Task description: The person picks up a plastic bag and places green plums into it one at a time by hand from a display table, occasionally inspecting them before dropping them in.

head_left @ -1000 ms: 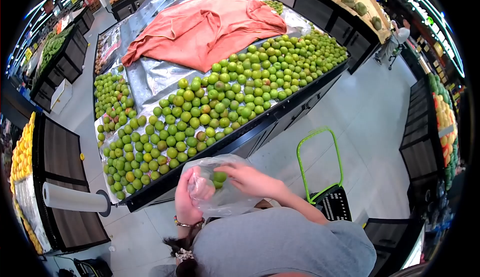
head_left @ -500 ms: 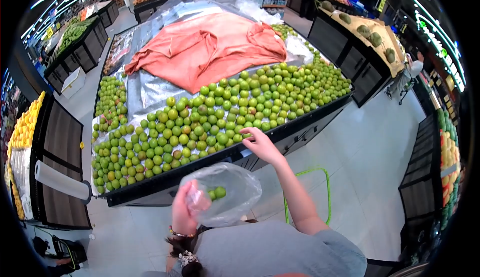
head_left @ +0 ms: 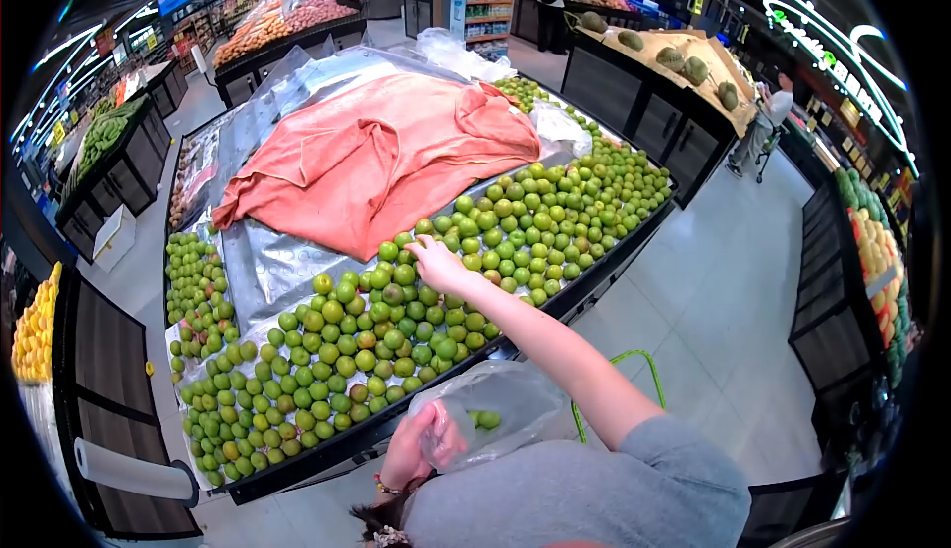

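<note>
My left hand [head_left: 424,445] is closed around the rim of a clear plastic bag [head_left: 530,399], holding it in front of my body by the stand's near edge. Inside the bag lie a few green round fruits [head_left: 485,418], which look like limes or green plums. My right hand [head_left: 437,265] is stretched over the heap of the same green fruit [head_left: 337,335], close to the edge of a pinkish-red cloth [head_left: 367,152]. Its fingers are extended and its fingertips touch or nearly touch a fruit; a firm grip does not show.
A roll of plastic bags [head_left: 134,471] stands at the lower left, by yellow fruit [head_left: 38,325]. A green-handled basket or cart [head_left: 649,362] is beside me on the right. Large melon-like fruits [head_left: 671,58] lie on a stand behind. A person [head_left: 773,117] stands in the right aisle.
My right hand has moved from the stand's front edge inward over the fruit, toward the cloth. My left hand still holds the bag, now lower in view. The camera view has shifted.
</note>
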